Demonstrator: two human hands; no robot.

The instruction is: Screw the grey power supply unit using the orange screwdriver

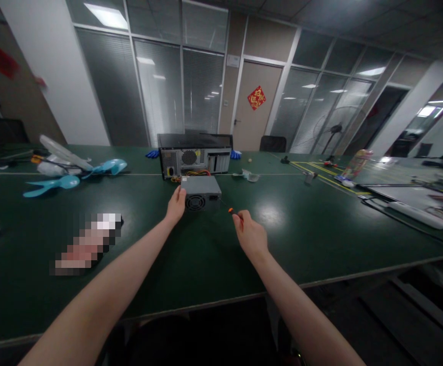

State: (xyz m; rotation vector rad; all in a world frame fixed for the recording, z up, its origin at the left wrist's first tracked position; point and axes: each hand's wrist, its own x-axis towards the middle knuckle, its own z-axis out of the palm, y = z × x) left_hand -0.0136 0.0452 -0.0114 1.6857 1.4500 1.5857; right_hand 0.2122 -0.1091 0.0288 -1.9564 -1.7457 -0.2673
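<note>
A grey metal power supply unit [206, 185], with a round fan grille and a socket facing me, is in front of the open computer case [194, 155]. Coloured cables [200, 173] show between the two. My left hand [176, 206] is closed on the power supply's left side, thumb near its top corner. My right hand [249, 234] is closed around a screwdriver [231, 210] with an orange and black handle. Its thin shaft points left toward the power supply's right edge; whether the tip touches it I cannot tell.
Blue gloves [236, 154] lie beside the case. A small clear plastic bag [248, 176] sits right of it. Light-blue items [55, 185] lie at the left, behind a pixelated object [89, 244]. A white power strip [419, 214] with cables is far right.
</note>
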